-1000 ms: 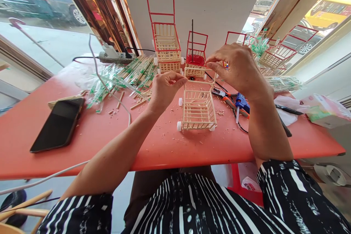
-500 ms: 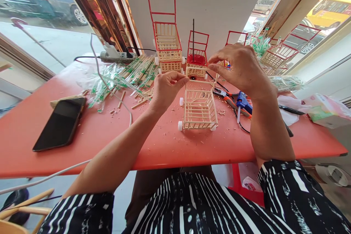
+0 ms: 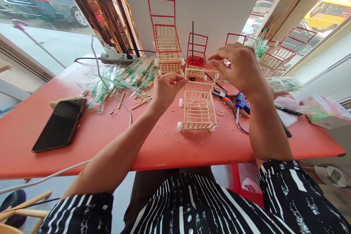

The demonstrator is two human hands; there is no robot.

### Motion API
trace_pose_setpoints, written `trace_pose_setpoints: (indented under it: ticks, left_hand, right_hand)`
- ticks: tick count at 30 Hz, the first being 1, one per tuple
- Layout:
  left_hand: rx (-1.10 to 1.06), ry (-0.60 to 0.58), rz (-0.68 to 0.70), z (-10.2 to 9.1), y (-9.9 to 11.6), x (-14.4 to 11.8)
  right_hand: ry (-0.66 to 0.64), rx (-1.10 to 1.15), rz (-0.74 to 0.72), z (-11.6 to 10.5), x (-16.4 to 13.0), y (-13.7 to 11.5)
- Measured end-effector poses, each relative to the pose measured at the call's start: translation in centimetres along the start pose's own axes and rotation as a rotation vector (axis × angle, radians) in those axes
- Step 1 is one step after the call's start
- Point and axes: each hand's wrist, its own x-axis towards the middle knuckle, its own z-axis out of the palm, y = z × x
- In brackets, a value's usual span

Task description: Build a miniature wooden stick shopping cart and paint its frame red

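Note:
A miniature shopping cart made of pale wooden sticks, with white wheels, stands on the red table before me. My left hand pinches the left upright of its handle frame between thumb and fingertips. Above the frame's right corner hovers my right hand, its thumb and fingers bent but apart, with nothing visible between them. Behind the cart, a similar cart with a red-painted handle is at the back left, and a smaller one carries a red dish with a dark stick upright in it.
A blue glue gun and orange-handled pliers lie right of the cart. Bundled sticks in plastic, a power strip and a black phone are on the left. A tissue pack sits far right.
My right thumb has drawn slightly away from the handle frame's top bar, leaving a gap. My left hand keeps its pinch, and the cart stays in place.

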Motion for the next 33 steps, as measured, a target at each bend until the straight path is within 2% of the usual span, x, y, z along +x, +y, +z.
trace_pose_setpoints:
  ticks: [7,21,33]
  left_hand:
    - [-0.011,-0.003,0.003,0.0,0.1,0.0]
    - [-0.016,0.008,-0.014,0.1,0.1,0.0]
    - [-0.029,0.003,-0.002,0.1,0.1,0.0]
  right_hand:
    - [-0.074,0.035,-0.066,1.4,0.0,-2.4]
    - [-0.092,0.018,-0.097,3.2,0.0,-1.9]
    - [-0.099,0.041,-0.086,3.5,-0.1,-1.9]
